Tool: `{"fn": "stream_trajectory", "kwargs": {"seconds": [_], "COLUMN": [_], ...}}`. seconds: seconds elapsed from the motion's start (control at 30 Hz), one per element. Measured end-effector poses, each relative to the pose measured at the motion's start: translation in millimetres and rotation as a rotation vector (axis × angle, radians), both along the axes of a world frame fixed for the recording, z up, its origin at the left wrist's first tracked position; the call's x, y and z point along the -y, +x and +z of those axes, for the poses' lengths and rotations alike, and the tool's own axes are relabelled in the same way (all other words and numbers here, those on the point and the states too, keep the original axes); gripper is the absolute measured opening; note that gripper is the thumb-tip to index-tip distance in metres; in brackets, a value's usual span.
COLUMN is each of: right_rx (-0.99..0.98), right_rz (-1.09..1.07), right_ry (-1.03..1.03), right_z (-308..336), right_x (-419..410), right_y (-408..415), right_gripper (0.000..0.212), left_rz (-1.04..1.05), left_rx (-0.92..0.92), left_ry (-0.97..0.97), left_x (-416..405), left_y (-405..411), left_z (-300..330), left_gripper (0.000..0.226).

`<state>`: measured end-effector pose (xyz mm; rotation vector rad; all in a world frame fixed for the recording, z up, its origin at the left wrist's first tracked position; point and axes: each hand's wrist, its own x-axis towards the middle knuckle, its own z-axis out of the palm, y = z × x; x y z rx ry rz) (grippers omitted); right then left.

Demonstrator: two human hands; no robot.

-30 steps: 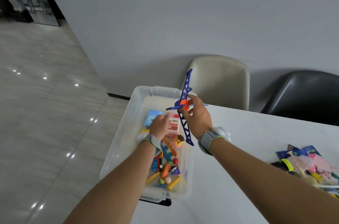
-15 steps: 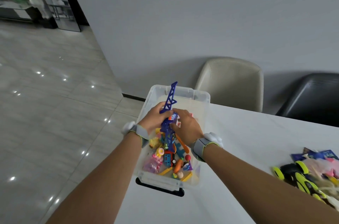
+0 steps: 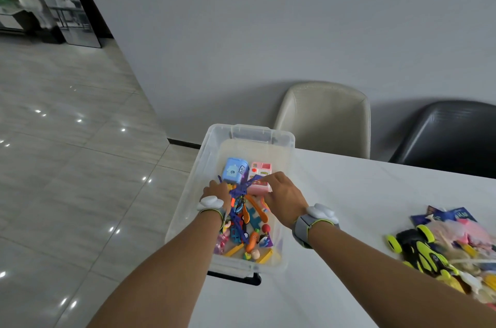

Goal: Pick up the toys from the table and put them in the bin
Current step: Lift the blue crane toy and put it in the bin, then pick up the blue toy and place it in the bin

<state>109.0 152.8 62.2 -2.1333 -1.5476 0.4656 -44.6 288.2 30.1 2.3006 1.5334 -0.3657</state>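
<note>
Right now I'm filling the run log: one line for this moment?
phase: placing | hands: both on blue crane toy | crane: inside bin | pile of toys: on table

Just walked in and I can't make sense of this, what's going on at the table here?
A person is tidying toys into a clear plastic bin at the edge of a white table. Both hands are down inside it: the left hand and right hand are on a blue lattice crane toy, laying it on the toys already there, beside a blue box and a pink one. A pile of toys, including a black and yellow car, waits on the table to the right.
</note>
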Motion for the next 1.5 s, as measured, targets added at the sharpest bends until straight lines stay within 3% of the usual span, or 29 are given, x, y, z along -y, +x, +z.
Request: {"fn": "stream_trajectory", "kwargs": {"seconds": [0.27, 0.6, 0.83, 1.17, 1.4, 1.5], "right_rx": [-0.044, -0.153, -0.173, -0.164, -0.218, -0.210], "right_rz": [-0.032, -0.200, -0.363, -0.622, -0.754, -0.816], "right_ry": [0.057, 0.188, 0.238, 0.115, 0.021, -0.086], "right_z": [9, 32, 40, 16, -26, -46], "right_x": [4, 41, 115, 228, 329, 380], "right_y": [1, 10, 38, 91, 132, 155], "right_gripper": [0.032, 0.034, 0.038, 0.038, 0.048, 0.052], "left_rz": [0.065, -0.043, -0.178, -0.351, -0.460, -0.596], "left_rx": [0.117, 0.705, 0.878, 0.787, 0.538, 0.415], "left_ry": [0.039, 0.085, 0.055, -0.164, -0.305, -0.369], "left_x": [-1, 48, 130, 248, 307, 340], "left_y": [-5, 57, 117, 188, 221, 236], "left_z": [3, 66, 79, 44, 7, -13], "left_gripper": [0.038, 0.022, 0.020, 0.027, 0.033, 0.038]}}
